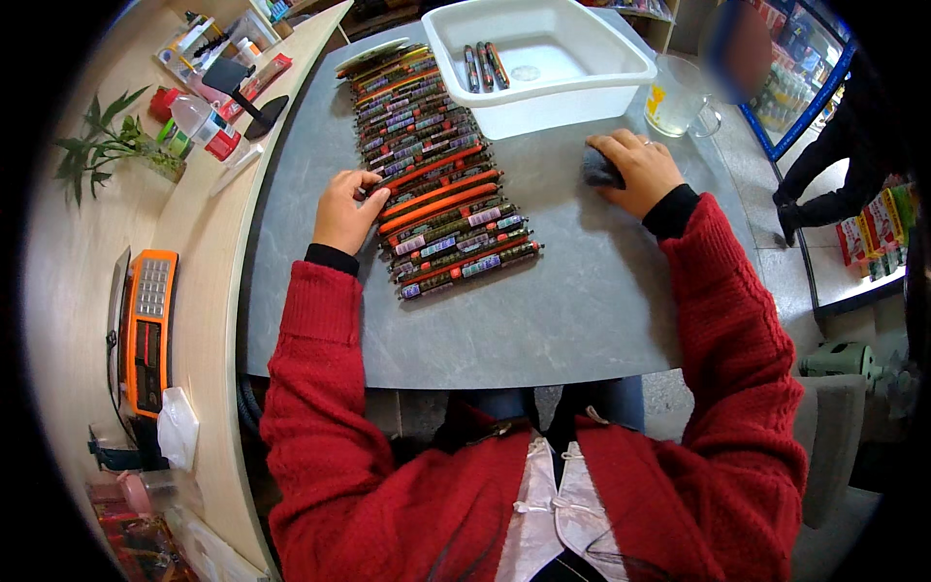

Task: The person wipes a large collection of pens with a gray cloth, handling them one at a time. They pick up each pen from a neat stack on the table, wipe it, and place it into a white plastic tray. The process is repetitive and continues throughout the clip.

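Observation:
A long row of wrapped sausages (422, 138) with clipped ends lies side by side on a grey table (582, 313). My left hand (347, 207) is at the row's left side, thumb and forefinger around the end of one red-striped sausage (440, 166). In my right hand (638, 169) is a dark grey cloth or sponge (602, 167), pressed near the tabletop right of the row. Beyond the row stands a white plastic tub (560, 109), holding three dark wrapped sausages (486, 67) at its left side.
A glass mug (670, 98) stands right of the tub. On the wooden counter to the left are a plastic bottle (204, 124), a black stand (251, 102), a plant (102, 142) and an orange device with keys (151, 327). A person (829, 153) is at the far right.

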`<act>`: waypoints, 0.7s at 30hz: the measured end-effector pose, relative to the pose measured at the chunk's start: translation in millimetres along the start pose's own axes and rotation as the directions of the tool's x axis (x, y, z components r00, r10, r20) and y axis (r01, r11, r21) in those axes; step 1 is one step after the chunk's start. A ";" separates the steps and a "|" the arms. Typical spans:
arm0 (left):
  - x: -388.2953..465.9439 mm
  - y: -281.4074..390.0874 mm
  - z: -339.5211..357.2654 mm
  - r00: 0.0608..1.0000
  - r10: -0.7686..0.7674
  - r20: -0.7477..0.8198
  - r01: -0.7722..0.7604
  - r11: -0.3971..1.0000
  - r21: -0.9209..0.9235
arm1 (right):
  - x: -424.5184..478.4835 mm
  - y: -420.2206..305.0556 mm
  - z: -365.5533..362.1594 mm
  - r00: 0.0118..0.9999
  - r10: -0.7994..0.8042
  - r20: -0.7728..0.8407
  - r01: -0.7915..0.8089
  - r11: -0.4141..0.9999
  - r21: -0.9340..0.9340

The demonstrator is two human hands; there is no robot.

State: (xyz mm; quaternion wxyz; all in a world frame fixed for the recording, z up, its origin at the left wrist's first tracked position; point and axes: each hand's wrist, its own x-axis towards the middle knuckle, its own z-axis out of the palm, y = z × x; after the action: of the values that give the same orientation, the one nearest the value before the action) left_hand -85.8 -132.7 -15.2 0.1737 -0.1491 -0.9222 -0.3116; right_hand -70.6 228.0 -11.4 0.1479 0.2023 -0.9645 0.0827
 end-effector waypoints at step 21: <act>0.4 -3.4 1.5 0.994 -0.105 -0.032 0.104 0.994 -0.046 | -1.5 2.5 3.0 1.000 -0.016 -0.007 0.016 1.000 0.026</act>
State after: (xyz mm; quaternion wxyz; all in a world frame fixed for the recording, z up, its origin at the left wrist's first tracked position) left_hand -87.8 -134.3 -18.0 0.1696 -0.0991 -0.9185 -0.3433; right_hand -71.0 230.2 -14.9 0.1493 0.2115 -0.9612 0.0948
